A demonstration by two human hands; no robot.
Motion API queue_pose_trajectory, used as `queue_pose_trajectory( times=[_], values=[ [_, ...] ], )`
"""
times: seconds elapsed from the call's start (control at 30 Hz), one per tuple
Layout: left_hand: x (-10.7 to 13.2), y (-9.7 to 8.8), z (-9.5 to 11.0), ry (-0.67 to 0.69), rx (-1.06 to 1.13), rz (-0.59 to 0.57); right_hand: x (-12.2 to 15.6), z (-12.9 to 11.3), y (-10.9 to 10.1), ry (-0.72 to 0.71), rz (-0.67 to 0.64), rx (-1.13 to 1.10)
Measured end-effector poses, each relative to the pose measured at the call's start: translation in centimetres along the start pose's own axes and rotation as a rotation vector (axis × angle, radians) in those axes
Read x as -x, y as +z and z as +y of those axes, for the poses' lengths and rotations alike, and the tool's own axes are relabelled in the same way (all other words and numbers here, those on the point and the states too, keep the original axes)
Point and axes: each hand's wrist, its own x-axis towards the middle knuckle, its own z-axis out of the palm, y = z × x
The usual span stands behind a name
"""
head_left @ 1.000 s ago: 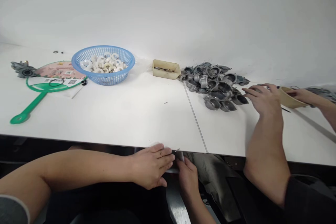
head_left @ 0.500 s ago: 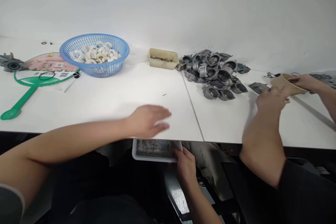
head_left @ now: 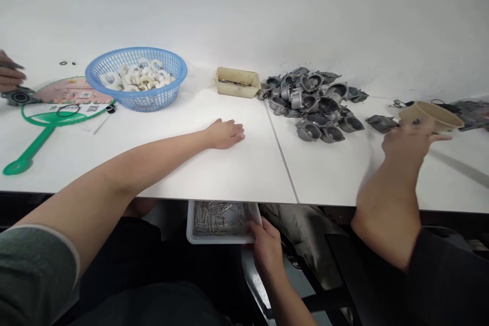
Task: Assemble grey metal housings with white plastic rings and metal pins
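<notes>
My left hand (head_left: 224,134) lies palm down on the white table (head_left: 214,173), fingers stretched out and slightly apart. What is beneath it, if anything, is hidden. Just below the table's front edge, my right hand (head_left: 267,244) grips the right end of a white plastic tray (head_left: 221,239). Several thin metal pins (head_left: 214,216) lie loose in the tray, mostly towards its left side.
At the back stand a blue basket (head_left: 145,100) of white rings and a cream box (head_left: 237,90). Grey metal castings (head_left: 313,107) are heaped on the right. A green-handled fan (head_left: 32,147) lies left. A co-worker's hand (head_left: 410,137) is at a beige container (head_left: 435,114); another person's hand (head_left: 10,74) shows far left.
My left hand has moved away from the front edge onto the spot where a small pin lay. The tray has shifted slightly left and down. Another hand has appeared at far left.
</notes>
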Motion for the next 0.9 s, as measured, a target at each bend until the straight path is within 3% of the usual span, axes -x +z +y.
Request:
queue_pose_trajectory(
  times=[0.3,0.67,0.9],
  values=[
    [0.1,-0.3,-1.8,-0.127,0.043,0.163,0.0,-0.4,0.5,-0.031,-0.006,-0.022],
    [-1.1,1.3,0.9,0.194,-0.026,0.002,0.3,-0.1,1.5,-0.043,-0.003,-0.047],
    [2.3,0.9,-0.5,0.226,-0.087,-0.031,0.6,-1.0,2.1,-0.023,-0.009,0.014]
  ],
)
